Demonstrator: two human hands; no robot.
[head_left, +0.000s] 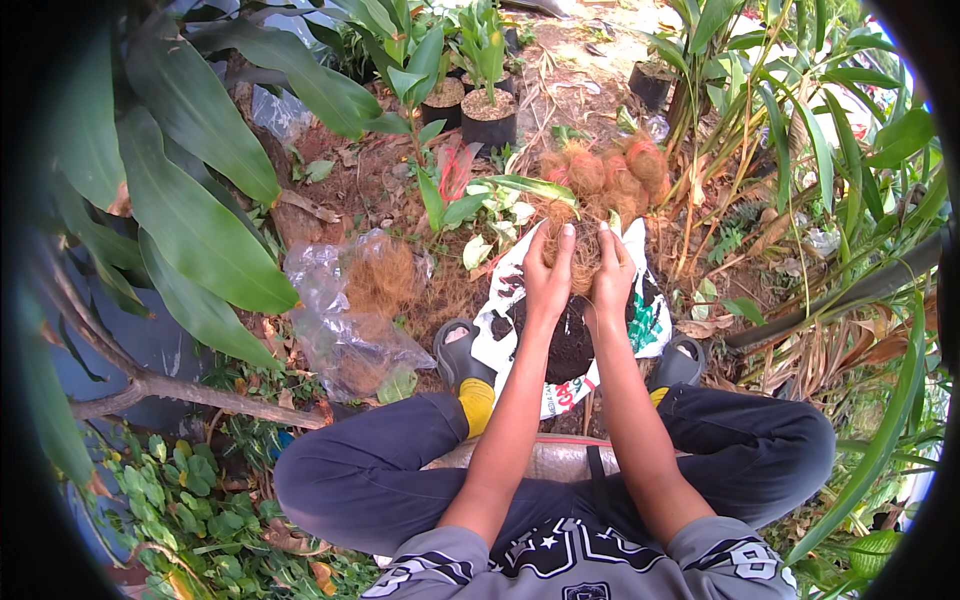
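Note:
Between my two hands is a rounded clump of brown coconut fibre (579,262). My left hand (547,278) presses it from the left and my right hand (612,278) from the right, thumbs up and fingers curled round it. What lies inside the clump is hidden. Below it a white plastic sack (490,340) is spread between my feet, bearing dark soil (570,348). Just beyond the sack lie several fibre-wrapped balls (586,175), some bound with red string. Loose coconut fibre (383,278) sits on a clear plastic bag (320,335) to the left.
Red string (459,172) lies beyond the sack on the left. Black pots with plants (489,125) stand at the back. Broad leaves (205,215) and a branch (220,397) reach in from the left; leafy stalks (815,140) crowd the right. I sit on a pale sack (545,460).

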